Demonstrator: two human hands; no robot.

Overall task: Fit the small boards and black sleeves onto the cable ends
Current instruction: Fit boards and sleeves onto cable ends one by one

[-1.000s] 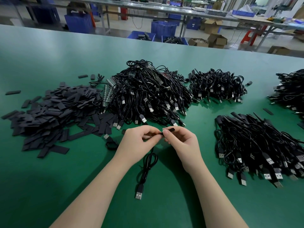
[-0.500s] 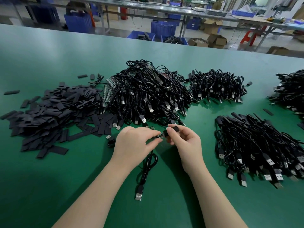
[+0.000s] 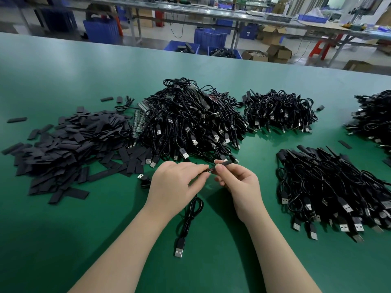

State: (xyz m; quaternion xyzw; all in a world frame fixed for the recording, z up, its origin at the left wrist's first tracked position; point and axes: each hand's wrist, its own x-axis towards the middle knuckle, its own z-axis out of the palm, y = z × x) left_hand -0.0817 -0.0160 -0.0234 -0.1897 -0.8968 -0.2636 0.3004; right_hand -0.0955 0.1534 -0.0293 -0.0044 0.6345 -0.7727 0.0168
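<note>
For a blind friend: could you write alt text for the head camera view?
Two hands meet above a green table: the left hand pinches a cable end, the right hand holds a black sleeve against it. Heaps of cables and sleeves lie behind.

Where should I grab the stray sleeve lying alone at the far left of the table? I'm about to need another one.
Pinch the stray sleeve across its narrow width near the middle, coming straight down from above. It lies flat on the table, clear of the sleeve pile, so both long edges look free; its thin, flat shape may need a fingertip under one edge first.
</note>
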